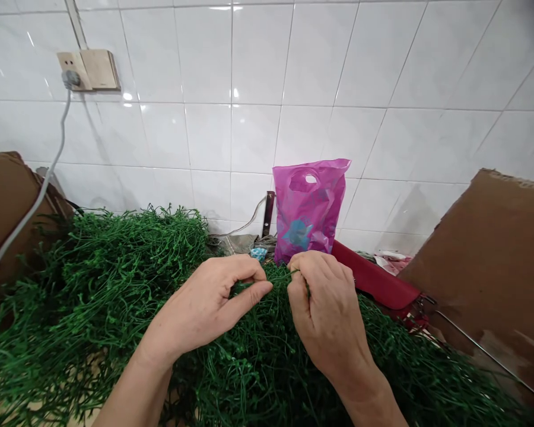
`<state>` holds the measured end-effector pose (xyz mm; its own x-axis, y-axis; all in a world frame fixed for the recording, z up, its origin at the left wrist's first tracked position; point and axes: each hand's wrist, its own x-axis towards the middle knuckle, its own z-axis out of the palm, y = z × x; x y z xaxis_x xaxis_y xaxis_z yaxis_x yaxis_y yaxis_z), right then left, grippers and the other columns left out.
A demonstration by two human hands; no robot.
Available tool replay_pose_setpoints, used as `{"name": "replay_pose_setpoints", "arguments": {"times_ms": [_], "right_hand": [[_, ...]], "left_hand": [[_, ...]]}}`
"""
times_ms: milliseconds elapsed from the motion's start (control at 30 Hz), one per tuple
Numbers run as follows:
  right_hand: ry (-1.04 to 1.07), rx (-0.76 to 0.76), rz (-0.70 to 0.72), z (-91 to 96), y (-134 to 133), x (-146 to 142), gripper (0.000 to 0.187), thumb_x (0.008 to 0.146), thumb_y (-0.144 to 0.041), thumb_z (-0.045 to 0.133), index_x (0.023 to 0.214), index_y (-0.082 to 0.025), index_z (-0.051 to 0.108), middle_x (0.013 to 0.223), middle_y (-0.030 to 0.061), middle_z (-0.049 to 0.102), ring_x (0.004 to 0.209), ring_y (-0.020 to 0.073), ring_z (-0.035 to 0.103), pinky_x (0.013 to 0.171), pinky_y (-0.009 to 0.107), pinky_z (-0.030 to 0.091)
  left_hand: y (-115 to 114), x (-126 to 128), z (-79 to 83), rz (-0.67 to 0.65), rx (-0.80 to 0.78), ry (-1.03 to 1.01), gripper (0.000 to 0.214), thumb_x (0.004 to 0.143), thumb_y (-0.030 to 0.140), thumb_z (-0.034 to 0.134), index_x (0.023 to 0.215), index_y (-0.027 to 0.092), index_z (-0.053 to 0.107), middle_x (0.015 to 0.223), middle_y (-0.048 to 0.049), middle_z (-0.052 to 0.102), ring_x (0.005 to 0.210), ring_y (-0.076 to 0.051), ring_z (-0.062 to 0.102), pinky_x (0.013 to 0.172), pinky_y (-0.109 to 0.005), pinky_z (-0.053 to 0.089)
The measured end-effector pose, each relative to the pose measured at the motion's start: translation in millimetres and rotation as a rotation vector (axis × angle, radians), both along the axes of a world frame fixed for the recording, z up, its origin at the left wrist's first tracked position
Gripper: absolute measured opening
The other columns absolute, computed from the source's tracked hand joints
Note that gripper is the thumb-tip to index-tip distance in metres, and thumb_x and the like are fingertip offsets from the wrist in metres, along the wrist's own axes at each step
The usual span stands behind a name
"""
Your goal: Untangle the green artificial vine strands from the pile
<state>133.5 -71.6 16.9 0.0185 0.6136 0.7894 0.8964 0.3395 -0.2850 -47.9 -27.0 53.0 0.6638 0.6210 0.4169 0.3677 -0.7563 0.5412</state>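
A dense heap of thin green artificial foliage stems fills the lower part of the view and runs under both hands. My left hand pinches a few stems between thumb and forefinger at the middle of the heap. Close beside it, my right hand holds a thin green strand in its fingertips. The two hands almost touch. Their fingers hide the exact point where the stems are gripped.
A pink plastic bag stands against the white tiled wall behind the hands, beside a red flat item. Brown cardboard sheets rise on the right and left. A grey cable hangs from a wall socket.
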Motion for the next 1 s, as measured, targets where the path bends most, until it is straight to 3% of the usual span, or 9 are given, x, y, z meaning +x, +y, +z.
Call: {"name": "replay_pose_setpoints", "arguments": {"times_ms": [167, 300, 567, 700, 800, 833, 933, 1000], "right_hand": [[-0.001, -0.039, -0.009, -2.1, 6.6, 8.4, 0.023, 0.091, -0.013, 0.033, 0.072, -0.024, 0.040, 0.070, 0.0006, 0.049, 0.069, 0.0197, 0.047, 0.068, 0.035, 0.034], [0.156, -0.095, 0.046, 1.5, 7.0, 12.0, 0.022, 0.092, -0.019, 0.033, 0.072, -0.024, 0.041, 0.072, 0.0000, 0.048, 0.068, 0.0179, 0.047, 0.065, 0.032, 0.036], [0.413, -0.374, 0.216, 5.8, 5.8, 16.8, 0.021, 0.087, -0.027, 0.034, 0.068, -0.025, 0.040, 0.065, -0.0029, 0.041, 0.061, 0.0151, 0.042, 0.055, 0.027, 0.036], [0.240, -0.196, 0.070, -1.5, 17.9, 20.7, 0.020, 0.085, -0.024, 0.035, 0.066, -0.026, 0.039, 0.063, -0.0021, 0.043, 0.060, 0.0161, 0.043, 0.057, 0.029, 0.035], [0.154, 0.033, -0.221, 3.0, 15.4, 51.9, 0.020, 0.081, -0.023, 0.040, 0.064, -0.028, 0.032, 0.061, -0.0014, 0.039, 0.056, 0.0169, 0.035, 0.057, 0.033, 0.029], [0.189, 0.051, -0.355, 7.0, 11.3, 66.0, 0.021, 0.080, -0.023, 0.042, 0.063, -0.028, 0.031, 0.058, -0.0013, 0.038, 0.054, 0.0174, 0.033, 0.055, 0.034, 0.027], [0.350, -0.087, -0.665, 20.3, -4.1, 95.4, 0.014, 0.082, -0.025, 0.045, 0.068, -0.028, 0.045, 0.061, 0.0040, 0.050, 0.055, 0.0206, 0.040, 0.057, 0.037, 0.031], [0.326, -0.066, -0.530, 25.0, -11.2, 92.7, 0.012, 0.083, -0.027, 0.045, 0.079, -0.026, 0.056, 0.078, 0.0097, 0.064, 0.069, 0.0246, 0.054, 0.065, 0.039, 0.039]], "left_hand": [[2.6, 8.5, -4.7, -0.053, -0.008, 0.033, 0.021, 0.100, 0.028, 0.050, 0.082, 0.020, 0.058, 0.079, 0.0048, 0.057, 0.074, -0.011, 0.051, 0.070, -0.023, 0.035], [9.3, 11.0, -8.0, -0.077, -0.037, 0.027, 0.022, 0.101, 0.031, 0.049, 0.083, 0.021, 0.059, 0.080, 0.0045, 0.058, 0.074, -0.011, 0.051, 0.071, -0.024, 0.035], [16.1, 12.4, -13.2, -0.094, -0.044, 0.039, 0.024, 0.101, 0.033, 0.048, 0.085, 0.021, 0.062, 0.083, 0.0031, 0.063, 0.078, -0.013, 0.054, 0.073, -0.025, 0.037], [20.0, 14.5, -14.9, -0.087, -0.068, 0.035, 0.023, 0.099, 0.032, 0.050, 0.082, 0.021, 0.060, 0.080, 0.0028, 0.060, 0.077, -0.014, 0.052, 0.073, -0.026, 0.036], [20.0, -1.9, -8.5, -0.190, -0.146, -0.083, 0.027, 0.098, 0.031, 0.051, 0.075, 0.019, 0.056, 0.075, 0.0026, 0.054, 0.072, -0.013, 0.048, 0.069, -0.025, 0.037], [19.3, -9.2, -5.6, -0.222, -0.182, -0.140, 0.028, 0.099, 0.031, 0.051, 0.074, 0.019, 0.055, 0.074, 0.0026, 0.052, 0.070, -0.012, 0.046, 0.067, -0.025, 0.036], [16.5, -23.3, 0.3, -0.046, -0.207, -0.405, 0.029, 0.101, 0.033, 0.048, 0.075, 0.020, 0.053, 0.071, 0.0035, 0.043, 0.068, -0.012, 0.040, 0.064, -0.024, 0.034], [15.3, -20.7, -0.1, 0.018, -0.224, -0.435, 0.027, 0.100, 0.034, 0.049, 0.077, 0.020, 0.054, 0.072, 0.0033, 0.042, 0.069, -0.012, 0.039, 0.065, -0.024, 0.034]]}}
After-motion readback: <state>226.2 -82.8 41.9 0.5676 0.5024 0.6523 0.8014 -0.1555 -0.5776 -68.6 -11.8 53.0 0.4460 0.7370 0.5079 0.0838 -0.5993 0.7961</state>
